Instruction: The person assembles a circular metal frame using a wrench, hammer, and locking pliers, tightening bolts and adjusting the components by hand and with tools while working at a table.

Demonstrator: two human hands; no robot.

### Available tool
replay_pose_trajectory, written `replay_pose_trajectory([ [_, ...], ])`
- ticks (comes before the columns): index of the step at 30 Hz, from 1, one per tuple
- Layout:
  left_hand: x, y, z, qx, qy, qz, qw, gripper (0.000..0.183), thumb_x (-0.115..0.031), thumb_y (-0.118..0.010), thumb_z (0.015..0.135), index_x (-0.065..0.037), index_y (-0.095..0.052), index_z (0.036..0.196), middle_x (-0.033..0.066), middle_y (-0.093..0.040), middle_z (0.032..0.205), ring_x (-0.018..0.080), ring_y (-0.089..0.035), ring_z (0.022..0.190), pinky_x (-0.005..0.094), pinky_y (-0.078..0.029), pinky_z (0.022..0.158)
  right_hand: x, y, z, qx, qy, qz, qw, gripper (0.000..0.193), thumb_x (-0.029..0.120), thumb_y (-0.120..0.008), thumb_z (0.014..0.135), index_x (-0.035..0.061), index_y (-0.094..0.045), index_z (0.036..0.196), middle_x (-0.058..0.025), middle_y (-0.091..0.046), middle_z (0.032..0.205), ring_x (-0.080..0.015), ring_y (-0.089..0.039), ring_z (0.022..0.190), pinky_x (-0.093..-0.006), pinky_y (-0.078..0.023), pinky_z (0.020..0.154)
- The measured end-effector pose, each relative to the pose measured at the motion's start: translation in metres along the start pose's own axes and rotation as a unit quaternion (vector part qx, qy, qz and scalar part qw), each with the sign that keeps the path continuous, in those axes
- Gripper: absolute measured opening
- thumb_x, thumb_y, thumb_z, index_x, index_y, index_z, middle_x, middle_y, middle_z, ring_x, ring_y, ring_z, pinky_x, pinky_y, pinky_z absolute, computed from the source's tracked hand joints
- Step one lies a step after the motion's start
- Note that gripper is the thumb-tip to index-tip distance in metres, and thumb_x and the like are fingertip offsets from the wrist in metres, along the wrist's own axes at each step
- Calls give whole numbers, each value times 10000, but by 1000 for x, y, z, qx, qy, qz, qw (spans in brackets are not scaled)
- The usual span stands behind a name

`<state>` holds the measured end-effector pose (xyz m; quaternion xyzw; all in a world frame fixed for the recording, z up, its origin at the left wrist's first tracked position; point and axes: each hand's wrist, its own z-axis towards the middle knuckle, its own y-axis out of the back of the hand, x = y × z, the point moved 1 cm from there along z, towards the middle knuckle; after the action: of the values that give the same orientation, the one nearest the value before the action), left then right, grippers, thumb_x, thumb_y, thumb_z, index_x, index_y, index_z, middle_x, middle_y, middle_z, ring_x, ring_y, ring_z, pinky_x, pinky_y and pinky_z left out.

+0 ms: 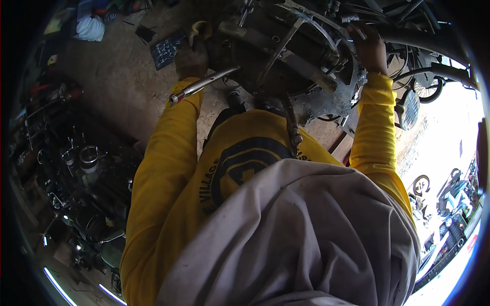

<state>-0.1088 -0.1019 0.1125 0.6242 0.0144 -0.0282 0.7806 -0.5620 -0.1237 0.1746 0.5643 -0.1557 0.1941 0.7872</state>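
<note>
My left hand [192,60] reaches forward at the upper centre-left, dark against the bench. A yellowish curved piece [201,29] is at its fingertips; the shadow hides how the fingers meet it. Above my left wrist slants a silver metal rod [204,84] with a ridged end. My right hand [369,50] is closed at the upper right, by the edge of a curved metal frame [326,36]; what lies inside its fingers is unclear. Between my hands, that frame and a thick metal bar [265,43] lie over a dark round metal piece [250,71].
A rod with a knobbed end [295,133] sticks out toward my body. A dark blue marked plate [168,51] lies beyond my left hand. Dark metal parts [89,158] crowd the left side. Pipes [423,38] and a bicycle wheel [429,89] are at the right.
</note>
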Motion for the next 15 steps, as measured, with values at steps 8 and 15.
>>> replay_pose_trajectory([
  [8, -7, 8, -1, -99, -29, -67, 992, 265, -317, -520, 976, -167, -612, 1175, 247, -645, 1081, 450, -652, 903, 484, -532, 731, -31, 26, -61, -87, -145, 24, 985, 307, 359, -719, 848, 118, -733, 1038, -160, -709, 984, -335, -680, 952, -398, -529, 826],
  [15, 8, -6, 1, -86, 27, -162, 983, 237, -336, -551, 957, -185, -633, 1121, 196, -649, 1076, 434, -666, 819, 499, -545, 718, -32, 28, -91, -93, -77, -68, 990, 293, 337, -700, 877, 88, -722, 1030, -141, -701, 1007, -333, -667, 957, -396, -524, 822],
])
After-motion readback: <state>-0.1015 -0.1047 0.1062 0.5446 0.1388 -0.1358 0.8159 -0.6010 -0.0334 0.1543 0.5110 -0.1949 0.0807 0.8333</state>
